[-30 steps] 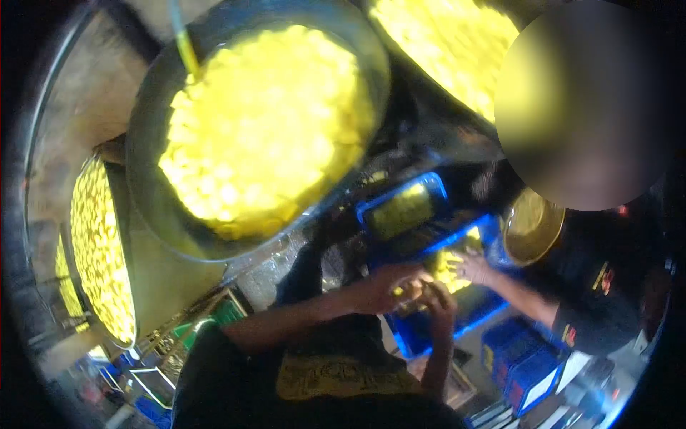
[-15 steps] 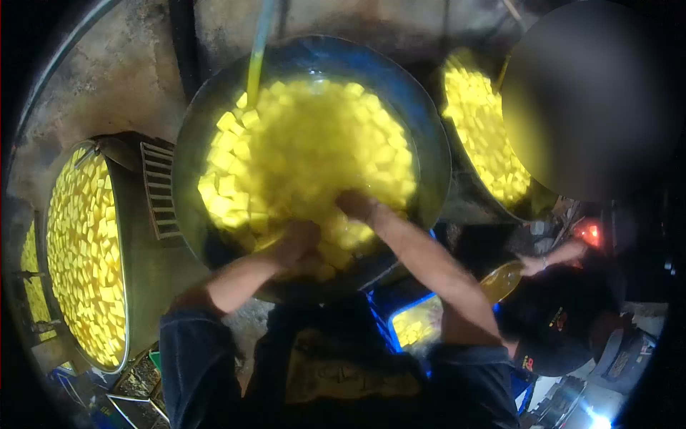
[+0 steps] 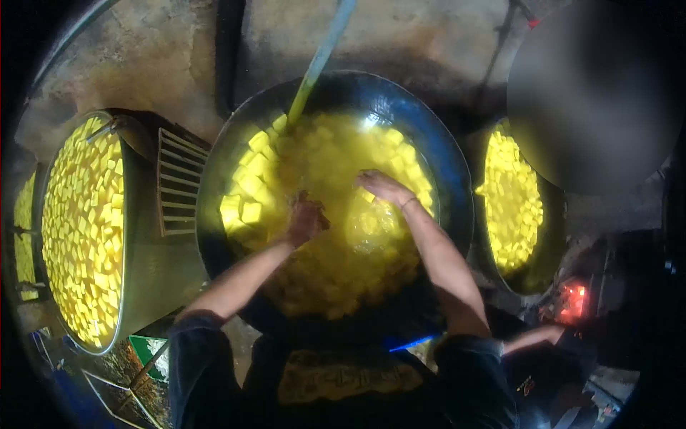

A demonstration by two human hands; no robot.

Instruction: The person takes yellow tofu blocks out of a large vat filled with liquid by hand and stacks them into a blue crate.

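A wide dark wok [image 3: 451, 179] holds yellow liquid and many yellow blocks that look like tofu [image 3: 250, 182]. My left hand [image 3: 307, 218] is at the liquid's surface left of centre, fingers loosely curled and apart, with no block visible in it. Across from it, my right hand [image 3: 386, 187] hangs low over the right half, fingers stretched to the left. A yellow block shows just below those fingers, but I cannot tell whether they touch it. Bubbles and ripples lie beneath this hand. A pale pole [image 3: 321, 57], yellow at its lower end, dips into the wok's far left side.
Large vats of yellow blocks stand left [image 3: 82, 229] and right [image 3: 513, 204]. A slatted wooden rack [image 3: 179, 182] leans between the left vat and the wok. At lower right are another person's arm [image 3: 532, 338] and a red glowing fire [image 3: 573, 300]. A blue edge [image 3: 414, 343] shows below the wok.
Both hands have moved forward, away from my body, and up out of the blocks and liquid. The view has shifted, and the other person's round yellow pan is out of sight.
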